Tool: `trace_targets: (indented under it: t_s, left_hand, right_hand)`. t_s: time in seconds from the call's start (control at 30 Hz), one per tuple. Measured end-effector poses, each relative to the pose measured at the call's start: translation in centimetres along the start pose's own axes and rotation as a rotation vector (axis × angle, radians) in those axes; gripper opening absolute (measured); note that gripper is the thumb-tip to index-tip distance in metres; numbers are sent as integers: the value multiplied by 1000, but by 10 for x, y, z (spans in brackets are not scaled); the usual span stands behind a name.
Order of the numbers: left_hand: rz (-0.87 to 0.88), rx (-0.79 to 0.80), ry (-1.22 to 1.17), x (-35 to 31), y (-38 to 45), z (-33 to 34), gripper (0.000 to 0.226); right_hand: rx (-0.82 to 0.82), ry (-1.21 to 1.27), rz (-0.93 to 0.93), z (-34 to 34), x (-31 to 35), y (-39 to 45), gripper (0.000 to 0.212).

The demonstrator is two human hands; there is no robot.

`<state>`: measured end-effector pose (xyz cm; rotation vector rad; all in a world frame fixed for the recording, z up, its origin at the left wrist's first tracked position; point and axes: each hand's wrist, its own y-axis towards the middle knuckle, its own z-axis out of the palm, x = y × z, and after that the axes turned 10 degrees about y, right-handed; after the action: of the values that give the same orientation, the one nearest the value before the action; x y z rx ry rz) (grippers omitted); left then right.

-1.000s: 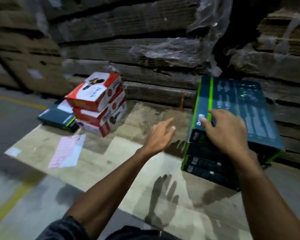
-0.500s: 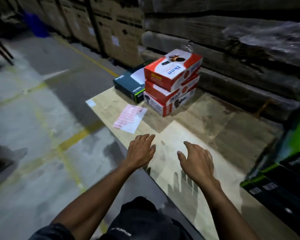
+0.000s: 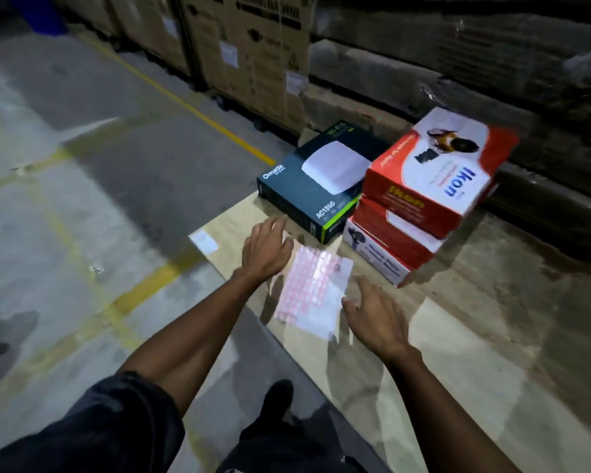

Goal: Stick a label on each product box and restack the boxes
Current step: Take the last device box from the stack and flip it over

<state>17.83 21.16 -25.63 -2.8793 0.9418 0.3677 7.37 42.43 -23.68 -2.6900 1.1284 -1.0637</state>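
Warehouse floor, cardboard sheet; left hand and right hand spread, holding nothing, flanking label sheet mid-frame, likely to grab it.

Label sheet on board, between both hands | dark box behind it | three-box stack right of dark box, touching

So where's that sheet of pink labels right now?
In the head view the label sheet lies flat on the cardboard mat, between the left hand and right hand, just in front of the dark Omada box.
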Motion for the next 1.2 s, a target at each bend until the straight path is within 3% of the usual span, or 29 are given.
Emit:
trace_targets:
  t_s: [0.23, 0.33, 0.4, 0.57, 0.77, 0.93, 1.0, 1.1, 1.2]
  left_hand:
    - [-79, 94, -98, 42, 143, -9, 64]
    - [-126, 175, -141, 49, 174, -7, 69]
    - [-119, 222, -185, 52, 184, -4, 68]
    - [-81, 190, -299, 65, 187, 0, 57]
    - [-219, 86, -152, 112, 179, -12, 41]
    - [-220, 190, 13, 142, 185, -24, 62]
    - [-164, 269, -74, 136, 199, -30, 73]
    - [-97, 344, -361, 117, 216, -35, 54]
    - [-273, 418, -648, 107, 225, -38, 48]
  right_hand:
    - [-66, 241, 175, 26, 72, 95, 63]
    - [-114, 334, 263, 34, 90, 122, 55]
    - [-150, 428, 327, 40, 98, 134, 47]
    - [-252, 545, 403, 56, 111, 142, 54]
    - [-163, 491, 382, 83, 143, 114, 38]
    - [-193, 586, 397, 79, 139, 128, 39]
    - [-201, 696, 421, 72, 137, 154, 57]
    - [-198, 772, 483, 70, 128, 189, 96]
    - [-210, 793, 555, 67, 128, 203, 88]
